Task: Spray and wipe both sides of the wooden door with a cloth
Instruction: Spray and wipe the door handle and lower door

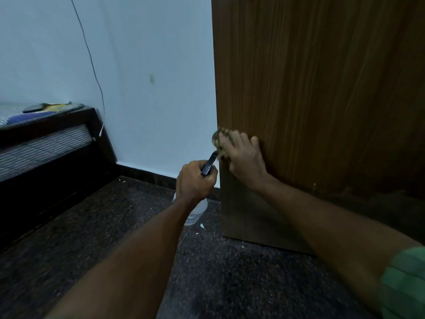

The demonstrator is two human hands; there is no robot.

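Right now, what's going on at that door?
A person is wiping the wooden door low down near its left edge. The right hand presses a patterned cloth flat against the wood. The left hand grips the dark trigger head of a white spray bottle, held just left of the door.

The right hand covers most of the blurred cloth; the left hand hides the spray bottle's neck.

Head-height view, forward and down, close.

Brown streaked door, checkered cloth, green sleeve
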